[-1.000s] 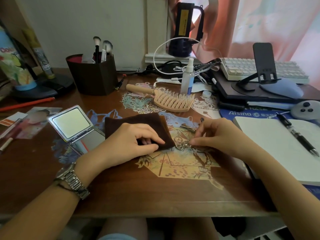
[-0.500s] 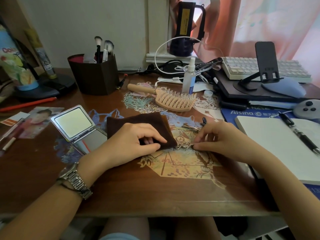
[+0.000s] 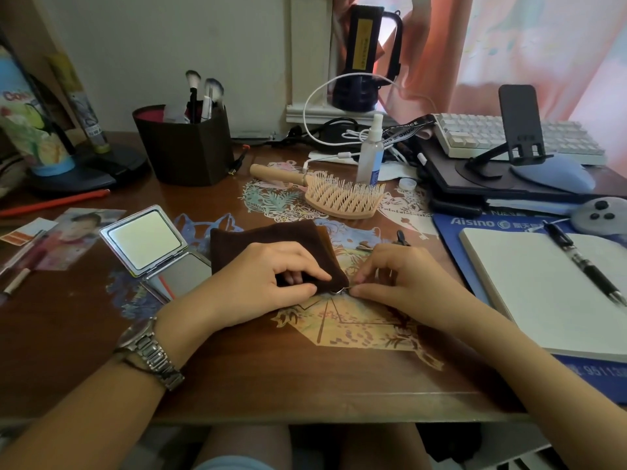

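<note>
L hand: our left hand (image 3: 268, 283) is curled over the near-right corner of the cloth (image 3: 268, 234). Index finger lies along the top, thumb below, pinching the edge. Other fingers are tucked into a dark gap betw. the layers.
R hand: our right hand (image 3: 397, 279) has its fingers bent down, knuckles up. Thumb + fingertip pinch the metal piece (image 3: 340, 291) low on the table (image 3: 271, 368).
Metal piece: small, silver, mostly hidden. We see only a tip, right at the cloth's corner, betw. both hands' fingertips. We can't tell its shape, nor if it's inside the cloth or just touching it.
Cloth: dark brown, folded, flat on the table centre, its far part bare, its near part under our L hand.
Watch: a metal watch (image 3: 149, 351) sits on our L wrist.
Left of cloth: an open mirror (image 3: 146, 239) just beside it, and a photo (image 3: 74, 232) farther left.
Behind cloth: a hairbrush (image 3: 339, 198) lies bristles-up, w/ a spray bottle (image 3: 371, 154) upright behind it. A dark cup (image 3: 186, 150) w/ makeup brushes stands back left.
Right: a notebook (image 3: 543, 293) w/ a pen (image 3: 583, 266) lying on it, well apart from our R hand. A keyboard (image 3: 475, 134) sits at the back w/ a phone stand (image 3: 515, 120) in front of it.
</note>
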The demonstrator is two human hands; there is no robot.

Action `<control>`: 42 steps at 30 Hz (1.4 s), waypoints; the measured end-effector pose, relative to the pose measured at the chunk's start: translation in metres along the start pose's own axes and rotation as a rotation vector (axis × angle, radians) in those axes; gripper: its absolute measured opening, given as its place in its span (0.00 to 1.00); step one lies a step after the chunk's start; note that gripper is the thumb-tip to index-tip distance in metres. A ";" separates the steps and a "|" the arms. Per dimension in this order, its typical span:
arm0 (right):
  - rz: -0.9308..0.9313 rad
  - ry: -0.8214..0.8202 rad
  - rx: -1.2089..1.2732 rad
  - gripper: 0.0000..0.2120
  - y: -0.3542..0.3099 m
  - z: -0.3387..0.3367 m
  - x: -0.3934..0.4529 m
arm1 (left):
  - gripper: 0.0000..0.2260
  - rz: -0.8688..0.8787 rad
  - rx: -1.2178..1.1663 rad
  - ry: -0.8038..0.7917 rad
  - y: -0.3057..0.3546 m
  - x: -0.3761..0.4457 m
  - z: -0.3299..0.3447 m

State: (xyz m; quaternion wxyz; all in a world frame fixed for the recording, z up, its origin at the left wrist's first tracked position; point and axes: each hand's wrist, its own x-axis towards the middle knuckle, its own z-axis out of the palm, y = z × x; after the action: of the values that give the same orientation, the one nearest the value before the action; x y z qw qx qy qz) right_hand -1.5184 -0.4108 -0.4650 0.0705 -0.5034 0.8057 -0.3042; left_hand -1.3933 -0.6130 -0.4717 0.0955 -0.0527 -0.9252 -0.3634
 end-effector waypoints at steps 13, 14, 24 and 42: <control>0.016 0.062 0.007 0.04 -0.003 0.012 0.001 | 0.12 -0.010 0.000 -0.008 0.000 0.000 0.000; 0.019 0.061 0.011 0.04 -0.003 0.012 0.002 | 0.12 -0.009 -0.001 -0.005 0.000 0.000 0.000; 0.003 0.056 0.070 0.05 0.003 0.000 -0.003 | 0.12 -0.012 0.013 -0.021 0.000 -0.001 -0.001; 0.107 0.007 0.072 0.03 0.014 -0.015 -0.007 | 0.11 -0.006 0.029 -0.032 0.000 -0.001 0.000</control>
State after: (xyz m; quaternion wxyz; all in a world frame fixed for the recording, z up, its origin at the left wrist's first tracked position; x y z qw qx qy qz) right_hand -1.5323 -0.3944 -0.4622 0.1019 -0.4559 0.8202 -0.3303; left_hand -1.3926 -0.6130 -0.4720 0.0805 -0.0545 -0.9320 -0.3493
